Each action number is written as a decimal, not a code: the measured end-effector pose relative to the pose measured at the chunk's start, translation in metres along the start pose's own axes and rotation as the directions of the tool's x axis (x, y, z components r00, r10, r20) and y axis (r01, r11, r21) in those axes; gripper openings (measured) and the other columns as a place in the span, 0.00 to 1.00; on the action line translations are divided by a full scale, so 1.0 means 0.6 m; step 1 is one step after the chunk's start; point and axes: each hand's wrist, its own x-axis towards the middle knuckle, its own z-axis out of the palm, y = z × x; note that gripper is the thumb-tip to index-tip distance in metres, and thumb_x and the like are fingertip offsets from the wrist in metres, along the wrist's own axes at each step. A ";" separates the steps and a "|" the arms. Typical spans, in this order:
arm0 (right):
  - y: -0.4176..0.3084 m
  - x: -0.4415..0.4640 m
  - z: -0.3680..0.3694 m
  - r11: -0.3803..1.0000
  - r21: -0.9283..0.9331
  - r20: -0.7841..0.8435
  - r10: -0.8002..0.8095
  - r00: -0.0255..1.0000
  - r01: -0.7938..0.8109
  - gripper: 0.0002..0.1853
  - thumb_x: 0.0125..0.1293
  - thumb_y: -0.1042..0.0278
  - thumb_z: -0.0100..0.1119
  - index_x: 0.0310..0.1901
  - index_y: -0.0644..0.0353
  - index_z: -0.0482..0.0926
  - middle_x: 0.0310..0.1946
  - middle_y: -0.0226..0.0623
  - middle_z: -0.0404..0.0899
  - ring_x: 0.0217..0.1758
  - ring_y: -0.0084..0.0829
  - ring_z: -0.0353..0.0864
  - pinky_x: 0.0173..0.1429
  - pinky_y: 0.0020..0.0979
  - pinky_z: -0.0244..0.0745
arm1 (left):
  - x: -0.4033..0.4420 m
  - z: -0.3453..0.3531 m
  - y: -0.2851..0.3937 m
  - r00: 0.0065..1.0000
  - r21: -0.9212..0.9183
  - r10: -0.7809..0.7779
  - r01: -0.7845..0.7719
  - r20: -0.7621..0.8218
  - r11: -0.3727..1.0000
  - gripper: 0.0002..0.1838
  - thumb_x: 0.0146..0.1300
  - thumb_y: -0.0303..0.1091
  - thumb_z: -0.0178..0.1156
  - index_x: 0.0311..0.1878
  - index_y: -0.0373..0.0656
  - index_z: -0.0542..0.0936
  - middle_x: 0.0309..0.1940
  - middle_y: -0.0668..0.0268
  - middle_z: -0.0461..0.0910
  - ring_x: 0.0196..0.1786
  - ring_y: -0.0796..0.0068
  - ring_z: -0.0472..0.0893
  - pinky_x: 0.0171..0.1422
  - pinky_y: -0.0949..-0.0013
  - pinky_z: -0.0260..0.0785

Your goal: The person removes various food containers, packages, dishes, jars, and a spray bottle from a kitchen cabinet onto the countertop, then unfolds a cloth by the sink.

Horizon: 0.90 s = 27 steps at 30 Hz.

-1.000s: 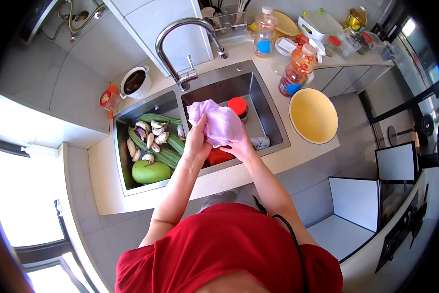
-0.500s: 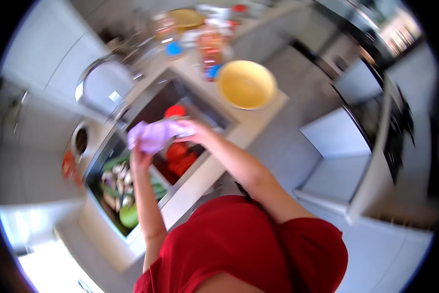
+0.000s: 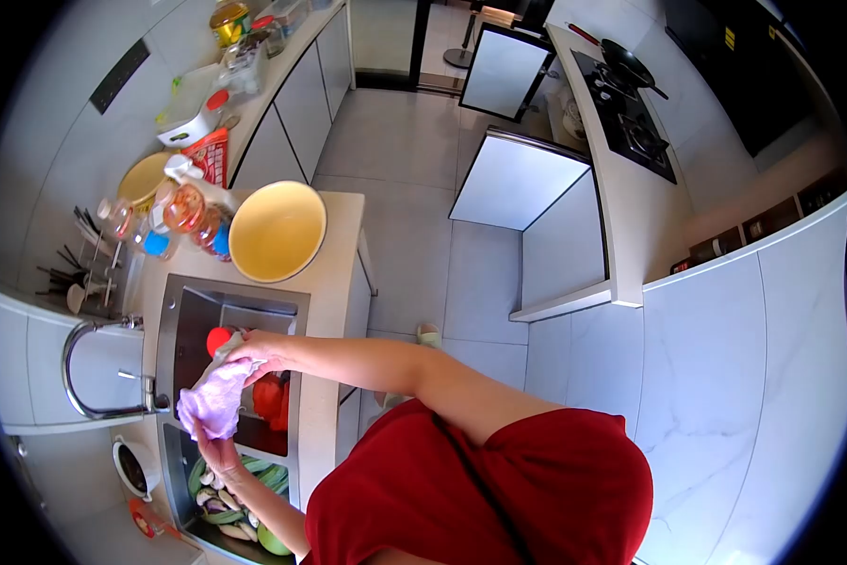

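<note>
Above the double sink (image 3: 303, 381), my two hands hold a crumpled light-purple cloth (image 3: 218, 388) stretched between them. My right hand (image 3: 261, 352) grips its upper end, fingers closed. My left hand (image 3: 216, 452) pinches the lower end, close to the divider between the basins. Under the cloth in the upper basin lie a round red thing (image 3: 218, 339) and a crumpled red thing (image 3: 271, 403), both partly hidden. Green and pale vegetables (image 3: 226, 504) lie in the lower basin, some behind my left forearm.
A yellow basin (image 3: 277, 232) stands on the counter beyond the sink, beside several bottles (image 3: 186, 209). The faucet (image 3: 113, 407) curves along the sink's left side. Cabinet doors (image 3: 527, 174) stand open on the right, below a stove (image 3: 621, 118).
The view has turned and sharpened, so the sink now appears farther left and more upright. Both hands still hold the purple cloth, which now hangs more lengthwise between them.
</note>
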 end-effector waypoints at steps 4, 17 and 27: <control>-0.058 -0.001 -0.007 0.999 0.006 0.096 -0.050 0.994 0.049 0.19 0.56 0.71 0.61 0.50 0.63 0.71 0.42 0.44 0.77 0.45 0.42 0.80 0.46 0.50 0.80 | -0.026 0.115 -0.020 0.986 0.065 0.139 -0.134 -0.087 0.989 0.22 0.68 0.32 0.49 0.65 0.40 0.64 0.65 0.58 0.63 0.66 0.62 0.63 0.72 0.51 0.49; -0.383 -0.159 -0.138 0.991 0.032 0.203 -0.134 0.970 0.130 0.16 0.53 0.72 0.63 0.42 0.70 0.75 0.33 0.48 0.80 0.37 0.40 0.82 0.41 0.47 0.82 | -0.006 0.484 -0.224 0.960 0.247 0.279 -0.264 -0.028 0.932 0.24 0.68 0.36 0.49 0.66 0.39 0.62 0.66 0.58 0.62 0.67 0.65 0.62 0.73 0.56 0.49; -0.598 -0.299 -0.353 0.952 0.064 0.147 -0.305 0.941 0.298 0.17 0.60 0.66 0.58 0.49 0.66 0.75 0.44 0.43 0.79 0.48 0.35 0.80 0.57 0.43 0.74 | 0.153 0.671 -0.482 0.946 0.294 -0.028 -0.073 0.324 0.953 0.20 0.64 0.35 0.56 0.58 0.42 0.70 0.56 0.63 0.72 0.59 0.70 0.71 0.67 0.60 0.62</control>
